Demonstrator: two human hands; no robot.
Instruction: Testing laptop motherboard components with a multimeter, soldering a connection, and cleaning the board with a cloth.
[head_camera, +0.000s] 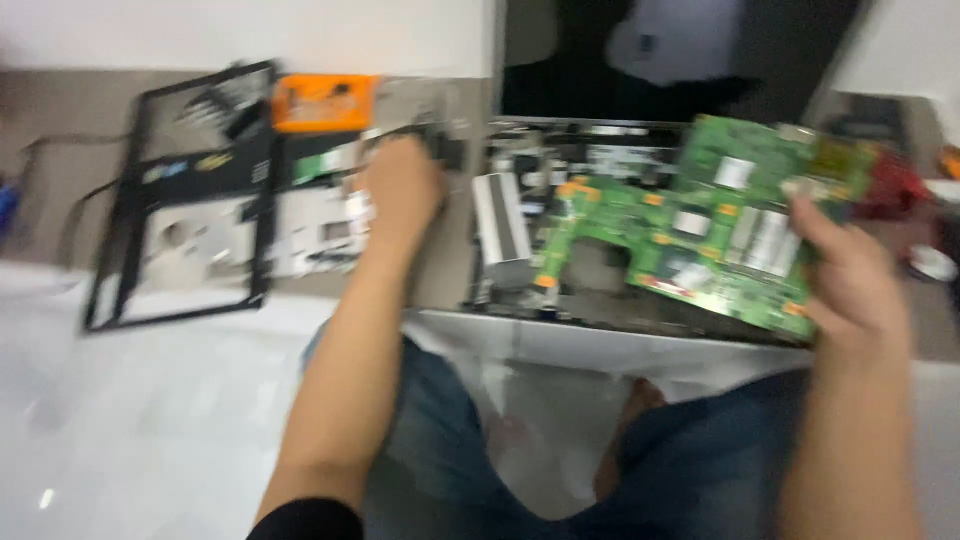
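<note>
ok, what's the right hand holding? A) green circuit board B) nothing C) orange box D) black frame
A: the right hand grips the green circuit board by its right edge, lifted over the opened laptop base; the orange box and black frame lie off to the left, near the left hand.

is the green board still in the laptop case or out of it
Out: the right hand holds the large green circuit board tilted above the open grey laptop case.
</note>
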